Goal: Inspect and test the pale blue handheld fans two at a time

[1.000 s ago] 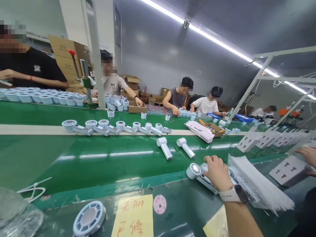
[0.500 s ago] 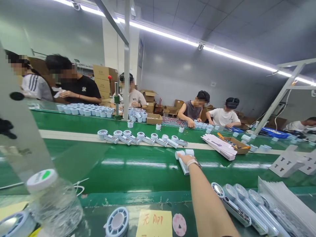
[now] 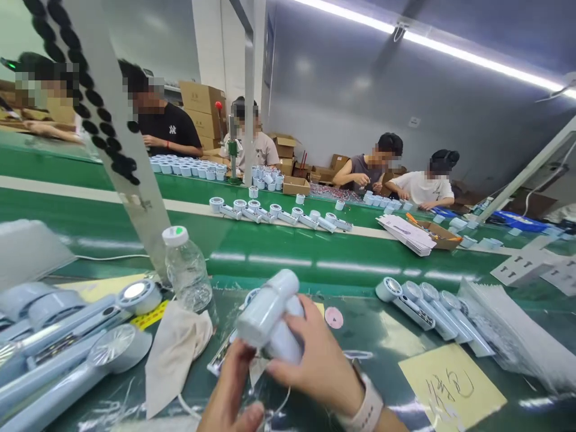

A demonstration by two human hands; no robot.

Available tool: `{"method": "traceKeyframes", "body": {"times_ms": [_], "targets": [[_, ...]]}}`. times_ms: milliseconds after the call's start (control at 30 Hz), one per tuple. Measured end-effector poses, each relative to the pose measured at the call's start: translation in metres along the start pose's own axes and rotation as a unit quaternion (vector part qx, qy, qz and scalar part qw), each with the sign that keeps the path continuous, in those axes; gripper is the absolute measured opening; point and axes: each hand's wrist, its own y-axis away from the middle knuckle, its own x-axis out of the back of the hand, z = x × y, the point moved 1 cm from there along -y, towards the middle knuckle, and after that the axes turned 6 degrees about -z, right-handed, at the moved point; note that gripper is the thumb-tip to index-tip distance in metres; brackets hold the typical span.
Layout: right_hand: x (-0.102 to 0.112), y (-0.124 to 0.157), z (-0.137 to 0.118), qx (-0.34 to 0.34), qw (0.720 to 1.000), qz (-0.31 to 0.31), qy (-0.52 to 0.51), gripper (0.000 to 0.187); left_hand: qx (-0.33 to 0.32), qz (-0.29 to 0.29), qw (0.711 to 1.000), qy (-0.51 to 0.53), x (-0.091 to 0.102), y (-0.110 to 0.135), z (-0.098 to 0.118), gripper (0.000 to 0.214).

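**Hands gripping a handheld fan above the work surface**

The left hand [image 3: 229, 390] and right hand [image 3: 315, 360] are gripping a pale blue handheld fan [image 3: 265, 318], which is tilted upward, and a white smartwatch strap [image 3: 368, 411] is circling the right wrist. A beige cloth [image 3: 175, 354] is lying just left of the hands on the green surface [image 3: 360, 342], beside a plastic water bottle [image 3: 186, 270]. Further pale blue fans [image 3: 67, 354] are lying at far left, while a row of fans [image 3: 427, 309] is resting at right, near a stack of printed sheets [image 3: 504, 324] and a yellow note [image 3: 452, 387]. Beyond, co-workers [image 3: 168, 129] are working along a green conveyor belt [image 3: 279, 246].
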Motion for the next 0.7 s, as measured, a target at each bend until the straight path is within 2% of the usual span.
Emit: {"method": "traceKeyframes", "body": {"times_ms": [33, 100, 200, 267, 367, 433, 467, 600, 700], "targets": [[-0.01, 0.013, -0.012, 0.015, 1.0, 0.004, -0.001, 0.063, 0.07, -0.009, 0.993, 0.09, -0.007, 0.001, 0.002, 0.073], [-0.023, 0.03, -0.026, 0.01, 1.0, 0.005, -0.002, 0.072, 0.164, -0.007, 0.965, 0.206, -0.014, 0.002, 0.006, 0.075], [-0.026, 0.043, -0.03, -0.007, 0.997, -0.052, -0.056, 0.081, 0.198, 0.027, 0.935, 0.292, -0.007, 0.004, 0.012, 0.063], [-0.022, 0.048, -0.029, 0.013, 0.989, -0.082, -0.124, 0.068, 0.212, 0.018, 0.92, 0.33, 0.003, 0.007, 0.018, 0.055], [-0.015, 0.047, -0.028, 0.07, 0.979, -0.063, -0.181, 0.04, 0.239, -0.029, 0.906, 0.348, 0.018, 0.015, 0.03, 0.05], [-0.014, 0.038, -0.025, 0.085, 0.984, -0.031, -0.151, 0.024, 0.23, -0.042, 0.911, 0.341, 0.024, 0.017, 0.038, 0.051], [-0.015, 0.03, -0.02, 0.07, 0.99, -0.009, -0.119, 0.017, 0.217, -0.043, 0.916, 0.336, 0.026, 0.017, 0.042, 0.052], [-0.035, -0.003, 0.005, -0.044, 0.997, 0.07, -0.003, 0.005, 0.15, -0.031, 0.941, 0.303, 0.038, 0.009, 0.045, 0.06], [-0.062, -0.014, 0.018, -0.065, 0.993, 0.09, 0.033, 0.014, 0.126, -0.033, 0.95, 0.284, 0.049, 0.001, 0.039, 0.061]]}}
